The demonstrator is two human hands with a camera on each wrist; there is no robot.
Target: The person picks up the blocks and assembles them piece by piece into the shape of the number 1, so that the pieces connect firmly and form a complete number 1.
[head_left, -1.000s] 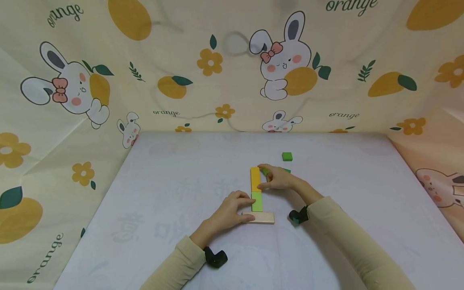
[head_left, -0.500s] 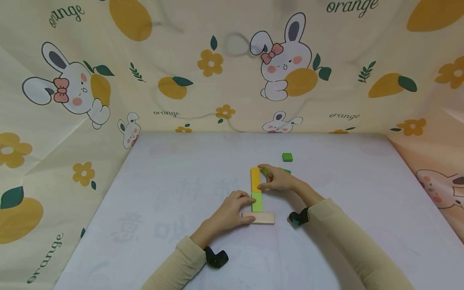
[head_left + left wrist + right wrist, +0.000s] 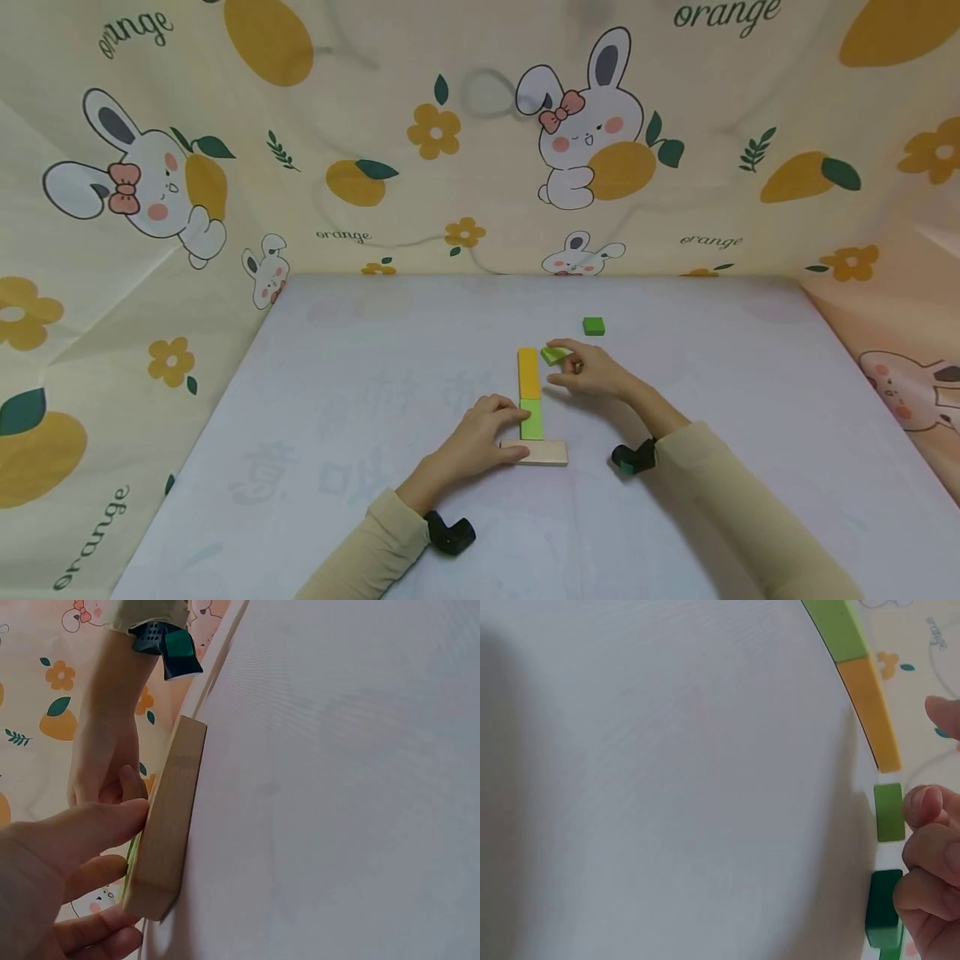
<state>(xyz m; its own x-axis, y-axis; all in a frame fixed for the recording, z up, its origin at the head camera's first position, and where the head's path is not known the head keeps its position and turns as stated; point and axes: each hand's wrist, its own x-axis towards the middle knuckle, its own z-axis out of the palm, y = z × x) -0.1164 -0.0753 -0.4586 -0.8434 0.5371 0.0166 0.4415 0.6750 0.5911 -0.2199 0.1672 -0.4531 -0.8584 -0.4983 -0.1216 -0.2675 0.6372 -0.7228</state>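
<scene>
My left hand [image 3: 468, 440] rests with its thumb on a pale wooden plank [image 3: 547, 453] and its fingertips at the left edge of a light green block [image 3: 532, 427]. The green block extends away from the plank's middle, and a yellow block [image 3: 528, 373] continues the line, end to end with it. To the right of the yellow block is my right hand [image 3: 596, 372], thumb and index finger spread with a gap between them. A small light green block [image 3: 552, 356] lies beside its index finger. In the right wrist view a dark green block [image 3: 883, 900] sits beside the curled fingers.
A small green block [image 3: 593, 326] lies farther back on the white table [image 3: 360, 350]. Black wrist cameras hang below both sleeves, close to the tabletop. A printed cloth backdrop [image 3: 480, 150] rises behind the table and along its sides.
My right hand has let go of the yellow block and moved right, uncovering more of the small light green block. My left hand and the line of blocks have stayed put.
</scene>
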